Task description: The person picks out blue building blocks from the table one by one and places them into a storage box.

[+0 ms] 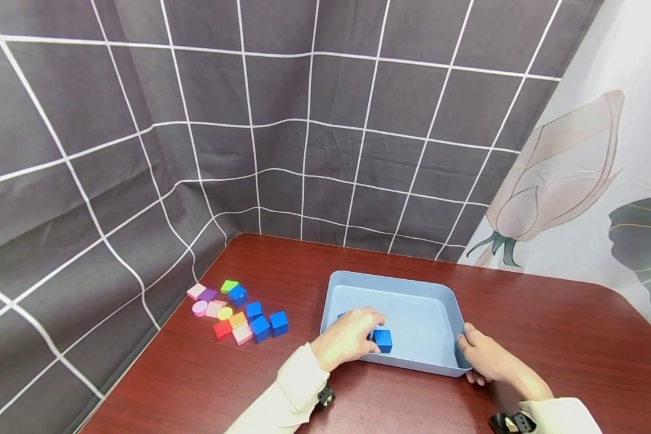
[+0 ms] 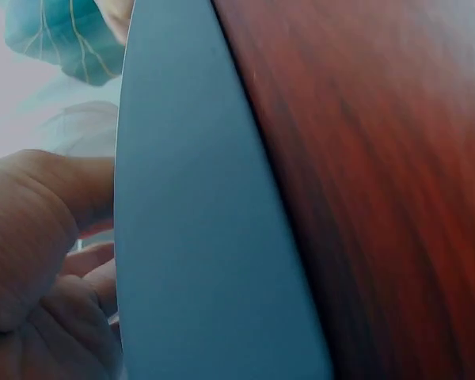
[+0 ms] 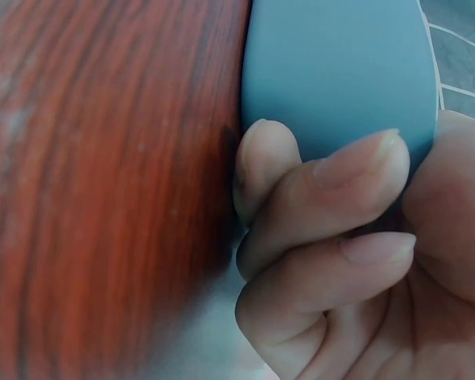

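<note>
A light blue tray (image 1: pixel 428 310) lies on the table. At its right front corner my right hand (image 1: pixel 485 355) grips the wall, thumb at the rim and curled fingers (image 3: pixel 332 198) against the outside. My left hand (image 1: pixel 347 337) reaches over the front left part of the tray, bent down, thumb and fingers spread apart. Just beside its thumb sits a blue block (image 1: pixel 383 341). Blue also shows under the hand and behind its knuckles. In the left wrist view the tray's wall (image 2: pixel 198 190) hides the fingertips, so I cannot tell whether they hold a block.
Left of the tray lies a loose group of blocks: several blue cubes (image 1: pixel 260 329), a red block (image 1: pixel 223 330), an orange block (image 1: pixel 238 319), a yellow disc (image 1: pixel 225 313), and pink, purple and green pieces. A dark gridded cloth (image 1: pixel 331 150) hangs behind the table (image 1: pixel 195 386).
</note>
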Tool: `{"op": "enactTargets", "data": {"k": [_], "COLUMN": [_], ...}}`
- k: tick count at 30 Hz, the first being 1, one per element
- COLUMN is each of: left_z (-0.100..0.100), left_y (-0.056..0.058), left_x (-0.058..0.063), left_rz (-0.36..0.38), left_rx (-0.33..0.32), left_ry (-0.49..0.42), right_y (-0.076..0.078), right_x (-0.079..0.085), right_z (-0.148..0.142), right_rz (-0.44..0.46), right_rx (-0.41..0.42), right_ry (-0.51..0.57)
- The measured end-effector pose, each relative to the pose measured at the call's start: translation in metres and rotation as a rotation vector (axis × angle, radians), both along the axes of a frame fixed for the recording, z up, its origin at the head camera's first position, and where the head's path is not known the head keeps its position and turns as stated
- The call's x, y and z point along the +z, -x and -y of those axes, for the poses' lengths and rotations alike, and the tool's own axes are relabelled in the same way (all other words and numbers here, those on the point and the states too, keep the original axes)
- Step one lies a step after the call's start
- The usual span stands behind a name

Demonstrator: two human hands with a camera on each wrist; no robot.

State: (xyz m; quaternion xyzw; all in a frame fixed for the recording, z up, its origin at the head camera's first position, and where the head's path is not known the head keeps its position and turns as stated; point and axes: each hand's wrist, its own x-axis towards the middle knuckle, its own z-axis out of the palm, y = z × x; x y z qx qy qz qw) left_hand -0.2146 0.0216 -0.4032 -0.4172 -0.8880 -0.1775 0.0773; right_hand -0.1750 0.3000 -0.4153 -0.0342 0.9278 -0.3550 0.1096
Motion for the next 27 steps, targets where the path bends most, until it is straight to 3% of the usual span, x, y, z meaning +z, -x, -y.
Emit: {"op": "enactTargets", "data": {"k": [8, 11, 19, 23, 27], "left_z": [0.020, 0.031, 0.062, 0.076, 0.088], "left_y": [0.013, 0.019, 0.035, 0.042, 0.045], "left_x": [0.016, 0.020, 0.025, 0.026, 0.030], "left_rz": [0.151, 0.174, 0.371, 0.339, 0.243], "left_rx": [-0.004, 0.028, 0.121, 0.220, 0.402], "left_ry": [-0.093, -0.142, -0.296, -0.321, -0.344], "right_y": [0.001, 0.001, 0.001, 0.001, 0.001], "right_x": [0.001, 0.002, 0.000, 0.000, -0.001], "right_z": [0.000, 0.000, 0.000, -0.001, -0.002], "right_rz": [-0.006, -0.006, -0.007, -0.004, -0.003], "right_rx": [0.017, 0.020, 0.016, 0.013, 0.009], "right_ry": [-0.008, -0.006, 0.004, 0.004, 0.006]}}
